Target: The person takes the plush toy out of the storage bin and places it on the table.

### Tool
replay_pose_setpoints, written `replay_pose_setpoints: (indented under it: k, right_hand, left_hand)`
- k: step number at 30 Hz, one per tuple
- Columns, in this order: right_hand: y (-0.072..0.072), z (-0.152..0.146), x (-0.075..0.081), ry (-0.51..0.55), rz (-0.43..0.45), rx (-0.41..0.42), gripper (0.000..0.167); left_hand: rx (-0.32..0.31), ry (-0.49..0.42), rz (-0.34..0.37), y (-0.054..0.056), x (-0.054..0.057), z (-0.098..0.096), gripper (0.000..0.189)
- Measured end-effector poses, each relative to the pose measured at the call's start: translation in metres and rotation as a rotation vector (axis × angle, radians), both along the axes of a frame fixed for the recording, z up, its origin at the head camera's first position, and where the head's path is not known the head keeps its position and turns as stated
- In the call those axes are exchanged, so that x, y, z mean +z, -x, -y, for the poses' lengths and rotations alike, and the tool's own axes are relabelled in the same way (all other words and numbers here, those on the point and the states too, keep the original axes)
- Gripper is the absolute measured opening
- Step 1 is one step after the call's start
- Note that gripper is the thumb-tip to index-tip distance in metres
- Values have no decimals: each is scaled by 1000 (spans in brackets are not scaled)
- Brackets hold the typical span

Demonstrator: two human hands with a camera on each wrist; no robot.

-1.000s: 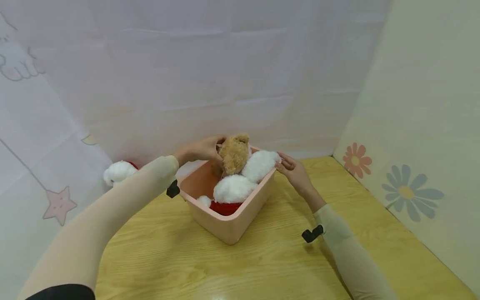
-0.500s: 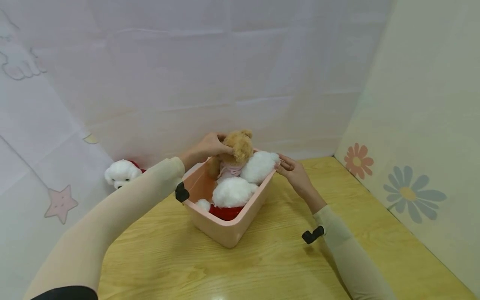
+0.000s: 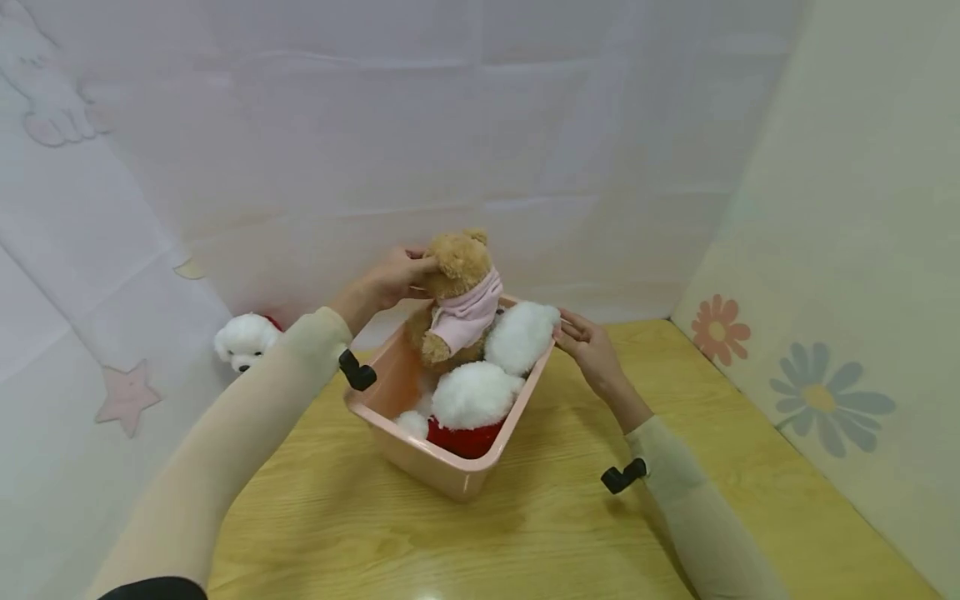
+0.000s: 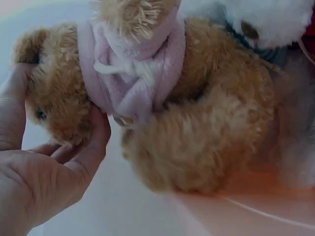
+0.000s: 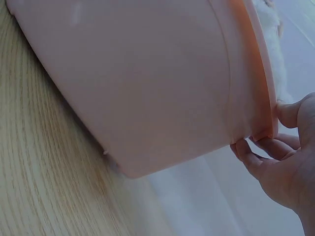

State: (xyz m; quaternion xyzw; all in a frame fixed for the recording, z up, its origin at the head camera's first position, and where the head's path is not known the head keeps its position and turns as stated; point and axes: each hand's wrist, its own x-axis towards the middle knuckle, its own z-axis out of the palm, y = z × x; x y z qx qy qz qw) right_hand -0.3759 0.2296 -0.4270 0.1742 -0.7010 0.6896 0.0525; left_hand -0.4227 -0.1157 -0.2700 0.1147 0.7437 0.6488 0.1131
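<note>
A brown teddy bear (image 3: 459, 265) in a pink hooded top stands partly above the pink bin (image 3: 420, 468). My left hand (image 3: 393, 279) grips its head; in the left wrist view the thumb and fingers (image 4: 97, 140) curl around the head, with the bear's legs reaching down over the bin. Two white plush toys lie inside: one (image 3: 522, 335) against the right rim, the other (image 3: 476, 396) nearer me with red cloth under it. At the bin's right rear corner my right hand (image 3: 592, 354) holds the rim, its thumb and fingers around the edge in the right wrist view.
A white plush dog (image 3: 247, 340) with a bit of red sits at the left, by the wall and partly behind my left forearm. The bin stands on a wooden table (image 3: 570, 525). Patterned cloth walls (image 3: 525, 142) rise behind and on both sides.
The left hand has pulled the teddy bear upward, so its pink top and arm now show. The bin has shifted slightly toward the left front. My right hand keeps its place on the rim.
</note>
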Motion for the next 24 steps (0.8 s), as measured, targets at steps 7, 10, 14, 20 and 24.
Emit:
replay_pose_setpoints:
  k: [7,10,14,20,24]
  right_hand:
    - [6,10,0,-4,38,-14,55]
    - [8,15,1,27,51,8,55]
    - [7,22,-1,48,68,37,53]
    - [9,17,1,38,20,31,49]
    - [14,11,6,100,4,-7,47]
  left_hand:
    - [20,119,-12,-11,12,4,51]
    - [69,39,3,-18,17,7,52]
    - [94,-136,-30,-34,34,13,52]
    - [100,-101,-244,-61,62,16,56]
    - [242,111,-485,-74,65,15,69]
